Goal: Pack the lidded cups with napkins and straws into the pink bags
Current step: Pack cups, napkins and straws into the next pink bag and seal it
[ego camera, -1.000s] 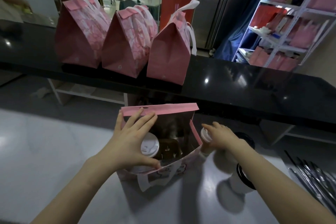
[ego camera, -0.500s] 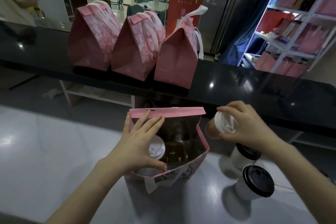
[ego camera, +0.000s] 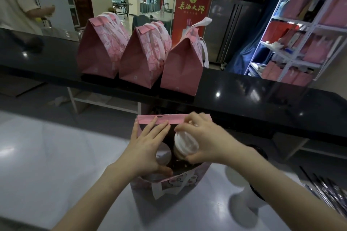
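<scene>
An open pink bag point(ego camera: 180, 180) stands on the white counter in front of me. My left hand point(ego camera: 148, 146) grips its near-left rim, thumb outside, fingers spread over the opening. A white-lidded cup point(ego camera: 163, 155) sits inside under that hand. My right hand point(ego camera: 204, 140) holds a second white-lidded cup point(ego camera: 185, 145), tilted, over the right side of the opening. Two more cups stand to the right, mostly hidden by my right forearm; one shows as a white cup point(ego camera: 244, 199).
Three closed pink bags point(ego camera: 180, 69) stand in a row on the black raised counter point(ego camera: 262, 99). Dark straws point(ego camera: 326, 191) lie at the right edge. A white shelf rack point(ego camera: 304, 43) with pink bags is back right. A person stands far left.
My right hand has carried the white-lidded cup from right of the bag to over the bag's opening. My left hand has kept its hold on the rim.
</scene>
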Available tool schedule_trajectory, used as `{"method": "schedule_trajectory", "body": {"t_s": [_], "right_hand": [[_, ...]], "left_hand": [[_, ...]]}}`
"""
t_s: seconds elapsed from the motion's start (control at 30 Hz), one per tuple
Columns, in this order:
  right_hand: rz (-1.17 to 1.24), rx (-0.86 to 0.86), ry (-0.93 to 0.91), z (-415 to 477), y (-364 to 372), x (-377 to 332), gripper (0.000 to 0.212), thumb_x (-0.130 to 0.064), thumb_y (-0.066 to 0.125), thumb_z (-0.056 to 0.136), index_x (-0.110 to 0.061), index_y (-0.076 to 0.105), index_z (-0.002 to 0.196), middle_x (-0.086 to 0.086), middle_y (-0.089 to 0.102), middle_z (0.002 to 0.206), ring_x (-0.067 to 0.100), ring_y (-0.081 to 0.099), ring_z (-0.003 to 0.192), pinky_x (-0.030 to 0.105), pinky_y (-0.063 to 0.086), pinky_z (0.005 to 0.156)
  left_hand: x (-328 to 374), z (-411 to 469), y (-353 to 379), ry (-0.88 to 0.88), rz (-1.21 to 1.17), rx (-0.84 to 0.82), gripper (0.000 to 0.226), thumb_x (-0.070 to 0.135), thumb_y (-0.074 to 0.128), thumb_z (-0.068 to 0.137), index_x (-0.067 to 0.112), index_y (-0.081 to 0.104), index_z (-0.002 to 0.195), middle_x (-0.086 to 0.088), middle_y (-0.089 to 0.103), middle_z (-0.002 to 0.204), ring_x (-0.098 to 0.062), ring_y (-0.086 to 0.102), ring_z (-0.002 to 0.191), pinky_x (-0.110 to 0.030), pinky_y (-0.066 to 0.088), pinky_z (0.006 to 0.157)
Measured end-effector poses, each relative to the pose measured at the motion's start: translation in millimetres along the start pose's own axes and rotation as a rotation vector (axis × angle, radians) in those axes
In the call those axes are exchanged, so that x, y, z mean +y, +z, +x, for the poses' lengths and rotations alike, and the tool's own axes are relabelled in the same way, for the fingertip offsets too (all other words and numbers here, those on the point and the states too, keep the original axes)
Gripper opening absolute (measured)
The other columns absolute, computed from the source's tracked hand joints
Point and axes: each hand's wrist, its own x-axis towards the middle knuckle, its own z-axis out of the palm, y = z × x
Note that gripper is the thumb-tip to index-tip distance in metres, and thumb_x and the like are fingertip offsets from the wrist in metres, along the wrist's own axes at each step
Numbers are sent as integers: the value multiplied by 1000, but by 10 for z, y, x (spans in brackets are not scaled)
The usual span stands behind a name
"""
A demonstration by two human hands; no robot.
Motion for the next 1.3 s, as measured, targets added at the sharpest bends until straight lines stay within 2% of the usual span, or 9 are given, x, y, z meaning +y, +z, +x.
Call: {"method": "schedule_trajectory", "body": {"t_s": [0.17, 0.27, 0.43, 0.67, 0.87, 0.97, 1.1, 1.3], "right_hand": [[-189, -148, -16, 202, 493, 4, 77, -41, 78, 64, -29, 41, 130, 0, 35, 129, 21, 35, 113, 37, 48, 83], [-209, -210, 54, 291, 696, 61, 81, -37, 81, 64, -28, 39, 132, 1, 33, 129, 23, 33, 114, 40, 50, 83], [-152, -285, 183, 408, 886, 153, 89, -31, 83, 65, -27, 32, 138, 8, 29, 139, 32, 31, 126, 46, 51, 89], [-119, -266, 231, 451, 1040, 207, 83, -27, 73, 76, -25, 27, 145, 11, 23, 146, 35, 29, 129, 47, 47, 96], [-81, -295, 226, 459, 1025, 249, 83, -28, 77, 73, -26, 30, 142, 9, 23, 144, 33, 29, 128, 47, 47, 97], [-69, -309, 211, 481, 1034, 246, 83, -31, 79, 69, -27, 33, 138, 8, 27, 139, 31, 31, 124, 45, 48, 93], [-67, -309, 226, 483, 1103, 247, 76, -29, 75, 71, -26, 34, 135, 7, 28, 134, 32, 33, 121, 43, 46, 84], [-58, -340, 276, 531, 1163, 284, 72, -26, 68, 80, -25, 30, 141, 10, 29, 139, 35, 34, 123, 49, 44, 96]], "left_hand": [[22, -48, -9, 36, -25, -8, 132, 86, 53, 51, 27, -4, 154, 13, -6, 162, -3, -32, 139, -48, -26, 111], [37, -62, -14, 35, -14, -4, 134, 87, 52, 48, 25, -3, 154, 12, -8, 161, -4, -34, 139, -48, -26, 111], [22, -90, -7, 25, -5, -4, 137, 89, 51, 48, 26, -11, 152, 18, -21, 152, -5, -37, 137, -44, -32, 107], [-17, -33, 26, 5, -16, -36, 138, 92, 47, 47, 28, -17, 151, 18, -28, 150, -6, -40, 135, -47, -27, 109], [-81, 6, 30, -13, -47, -54, 136, 91, 48, 48, 30, -20, 149, 21, -30, 147, -6, -41, 135, -48, -25, 111], [-102, 15, 34, -11, -44, -65, 138, 90, 50, 47, 29, -20, 149, 19, -30, 148, -6, -42, 134, -49, -26, 110], [-106, 25, 33, -7, -34, -62, 140, 91, 49, 45, 26, -14, 152, 15, -19, 157, -7, -39, 136, -51, -23, 112], [-107, 81, 56, 3, -26, -76, 141, 93, 48, 44, 25, -15, 151, 16, -21, 155, -8, -40, 136, -53, -22, 112]]}}
